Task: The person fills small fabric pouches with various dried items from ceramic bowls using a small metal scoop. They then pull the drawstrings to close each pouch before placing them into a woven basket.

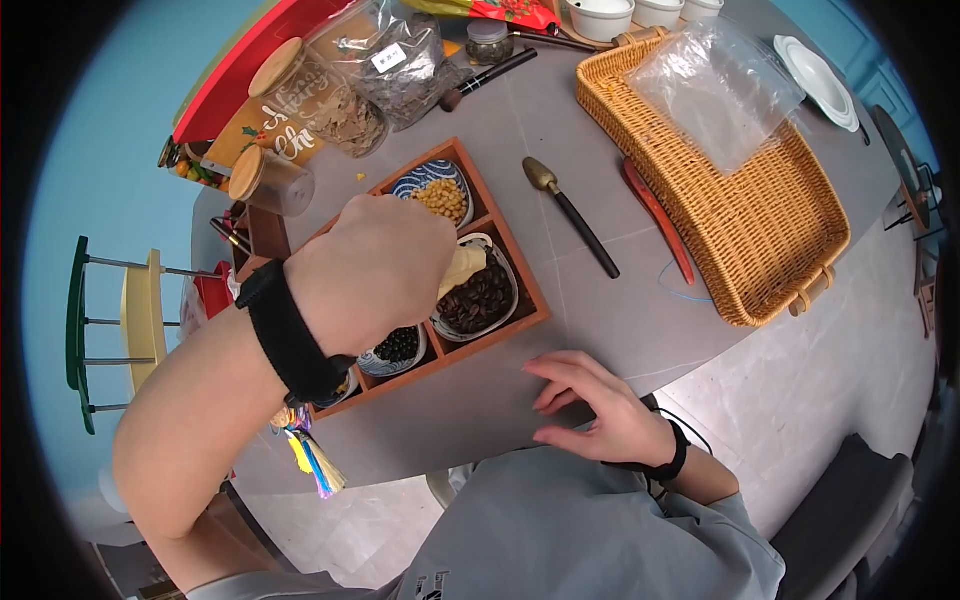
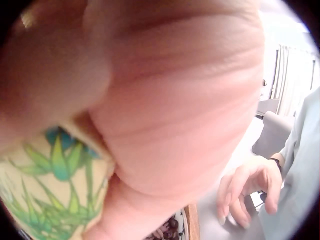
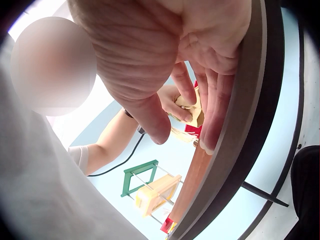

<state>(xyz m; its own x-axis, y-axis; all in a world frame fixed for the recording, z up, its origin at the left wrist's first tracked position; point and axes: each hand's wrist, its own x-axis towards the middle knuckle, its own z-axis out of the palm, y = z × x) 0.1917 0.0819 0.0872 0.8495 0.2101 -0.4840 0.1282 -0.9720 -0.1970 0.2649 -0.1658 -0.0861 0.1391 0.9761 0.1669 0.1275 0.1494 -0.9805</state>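
My left hand [image 1: 375, 255] is over the divided wooden tray [image 1: 530, 305], gripping a cream cloth pouch [image 2: 55, 185] printed with green plants. In the head view only a pale part of the pouch shows past the fingers, above a bowl of dark brown beans [image 1: 475, 305]. A bowl of yellow kernels [image 1: 440, 198] lies beyond the hand, and one of small black beans [image 1: 398, 346] sits nearer, partly under the wrist. My right hand [image 1: 595, 405] stays by the table's near edge, its fingers loosely bent and holding nothing.
Right of the tray lie a small dark-handled trowel [image 1: 570, 215] and a red tool [image 1: 660, 220]. A wicker basket [image 1: 710, 200] with a clear plastic bag [image 1: 715, 95] stands at the right. Cork-lidded jars [image 1: 270, 180] and a bag of dried material [image 1: 400, 70] stand behind the tray.
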